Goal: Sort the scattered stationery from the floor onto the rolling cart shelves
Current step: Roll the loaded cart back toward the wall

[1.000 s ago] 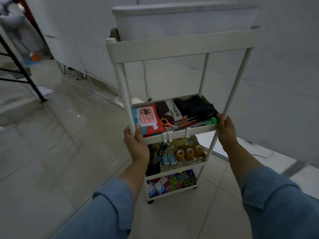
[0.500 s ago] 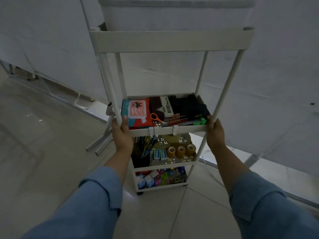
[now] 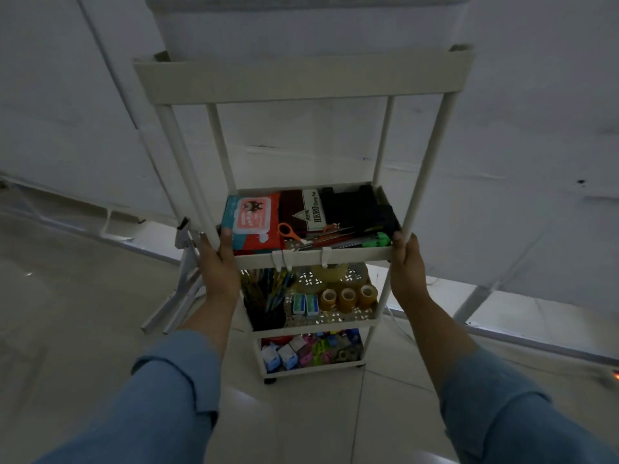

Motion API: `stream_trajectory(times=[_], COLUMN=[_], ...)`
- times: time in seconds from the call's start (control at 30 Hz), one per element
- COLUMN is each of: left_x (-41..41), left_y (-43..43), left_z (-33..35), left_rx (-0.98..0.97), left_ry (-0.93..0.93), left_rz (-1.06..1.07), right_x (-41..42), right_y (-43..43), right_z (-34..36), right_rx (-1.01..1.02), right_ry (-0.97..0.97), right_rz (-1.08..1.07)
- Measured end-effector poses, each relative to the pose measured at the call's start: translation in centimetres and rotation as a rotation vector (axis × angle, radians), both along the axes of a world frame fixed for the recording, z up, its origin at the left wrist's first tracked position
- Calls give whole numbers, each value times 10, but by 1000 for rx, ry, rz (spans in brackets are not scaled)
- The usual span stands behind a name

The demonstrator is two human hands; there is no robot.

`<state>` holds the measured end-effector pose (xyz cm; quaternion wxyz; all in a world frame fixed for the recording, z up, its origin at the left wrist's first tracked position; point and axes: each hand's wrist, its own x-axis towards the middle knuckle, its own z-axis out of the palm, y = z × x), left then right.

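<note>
Stationery sorted onto rolling cart (image 3: 303, 77) shelves: scissors (image 3: 290, 232) near front edge of second shelf, tape rolls (image 3: 347, 299) below (dim light). Left hand (image 3: 219, 264) gripping front-left post, right hand (image 3: 407, 262) wrapped around front-right post.

The white bin (image 3: 308, 25) on the cart's top shelf is cut off by the upper edge, so its contents are hidden. The small coloured items (image 3: 311, 353) on the bottom shelf are too dim and small to identify. Both blue sleeves (image 3: 160, 406) run off the lower edge.
</note>
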<state>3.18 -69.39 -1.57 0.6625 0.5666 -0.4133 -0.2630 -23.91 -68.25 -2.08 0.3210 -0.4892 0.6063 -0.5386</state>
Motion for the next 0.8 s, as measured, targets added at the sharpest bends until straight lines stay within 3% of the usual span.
stream_trajectory(times=[0.33,0.6,0.8], left_x=[22,16,13], left_y=[-69,-126,-122], left_z=[0,6,9], left_rx=[57,141,206], left_ry=[-94,-207,-234], left_rz=[-228,-284,-270], right_x=[28,35,32], right_y=[3,-14,-16], right_z=[-4,-10,-14], right_rx=[-23,-62,-59], right_ry=[-33,-59,-64], right_rz=[-189,-239,-238])
